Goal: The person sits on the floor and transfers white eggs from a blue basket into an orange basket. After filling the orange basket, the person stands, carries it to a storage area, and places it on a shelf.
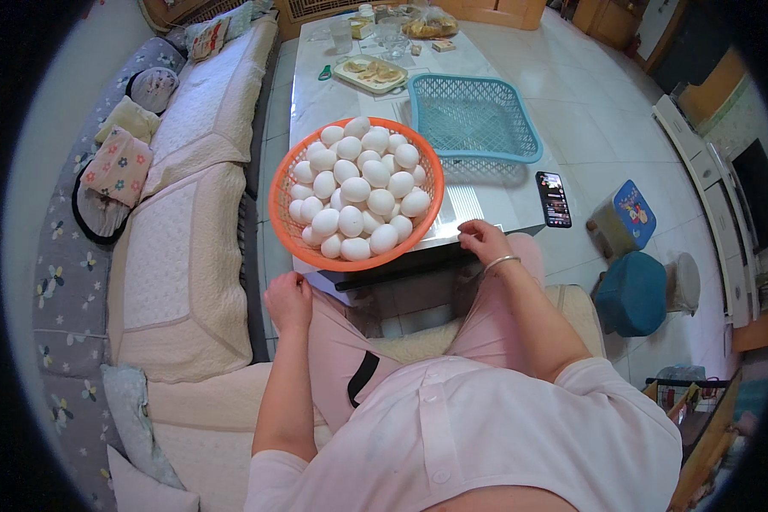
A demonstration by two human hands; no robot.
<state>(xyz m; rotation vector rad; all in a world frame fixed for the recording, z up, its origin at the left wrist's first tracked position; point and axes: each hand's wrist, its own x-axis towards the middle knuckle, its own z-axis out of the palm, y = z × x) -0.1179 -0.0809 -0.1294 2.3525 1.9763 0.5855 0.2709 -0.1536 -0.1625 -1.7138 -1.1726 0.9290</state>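
Observation:
An orange plastic basket [280,192] heaped with white eggs [355,190] stands at the near left of the table. My left hand [289,301] rests by my left knee, just below the basket's rim, its fingers curled in with nothing visible in them. My right hand [485,240] hovers at the table's near edge, right of the basket and above my right knee. Its fingers are loosely bent, thumb apart, and hold nothing that I can see. Behind and to the right of the eggs sits a light blue plastic basket [470,121] with only its lattice bottom showing.
On the white table [317,77] are a phone [553,200] with a lit screen, a tray of food [371,73], a small green tool [324,72], cups and a bag [430,23]. A covered sofa [185,249] runs along the left. Stools [632,294] stand at right.

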